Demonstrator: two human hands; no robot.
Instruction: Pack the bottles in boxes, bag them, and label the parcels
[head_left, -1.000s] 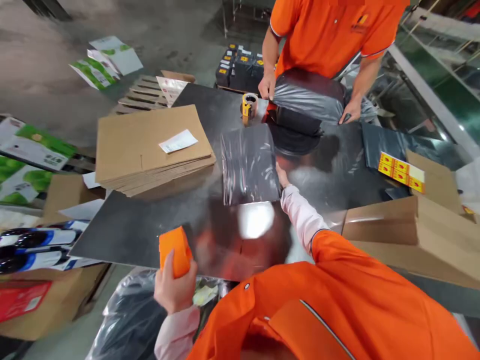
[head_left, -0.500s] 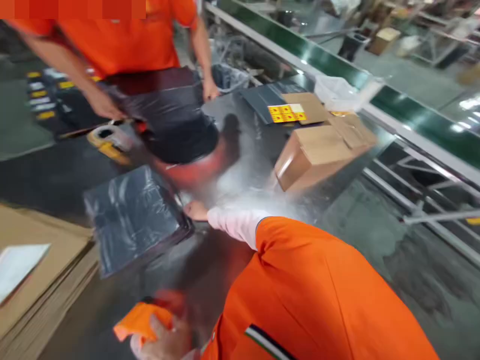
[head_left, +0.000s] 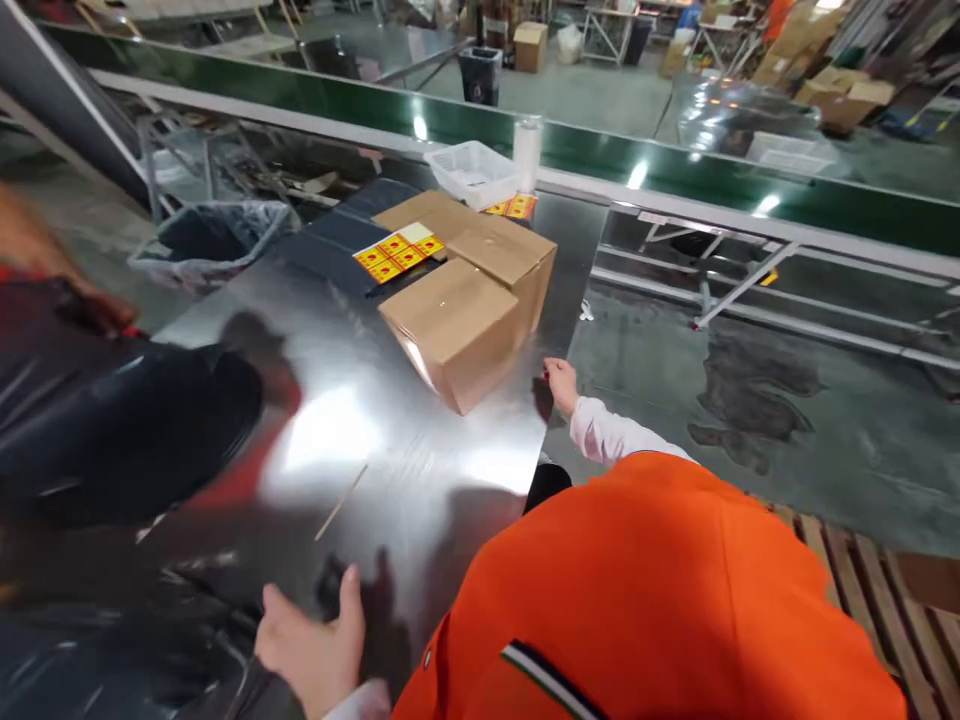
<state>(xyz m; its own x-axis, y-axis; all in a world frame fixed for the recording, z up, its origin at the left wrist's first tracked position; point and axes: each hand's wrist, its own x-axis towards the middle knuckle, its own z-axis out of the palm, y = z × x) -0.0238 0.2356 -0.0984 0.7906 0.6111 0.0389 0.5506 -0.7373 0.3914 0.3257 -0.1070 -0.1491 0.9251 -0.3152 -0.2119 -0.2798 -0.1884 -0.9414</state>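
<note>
My left hand (head_left: 311, 640) is low in view over the metal table (head_left: 420, 500), thumb up and fingers apart, holding nothing. A dark plastic-wrapped package (head_left: 97, 650) lies just beside it at the lower left, blurred. My right hand (head_left: 561, 385) is at the table's right edge with fingers curled closed. Something small and reddish shows at its fingertips, too small to name. Left of that hand stands a brown cardboard box (head_left: 457, 320). Sheets of yellow-and-red labels (head_left: 397, 255) lie behind the box.
At left, a co-worker's hand (head_left: 105, 310) is near a large dark plastic-covered bundle (head_left: 112, 430). A white plastic basket (head_left: 472, 175) stands at the table's back, before a green conveyor (head_left: 360, 105). A lined bin (head_left: 214, 240) stands behind. Wooden pallet slats (head_left: 862, 590) are at lower right.
The view has turned right. My right hand has left the dark package's edge and moved to the table's right edge. My left hand has let go of an orange thing and opened.
</note>
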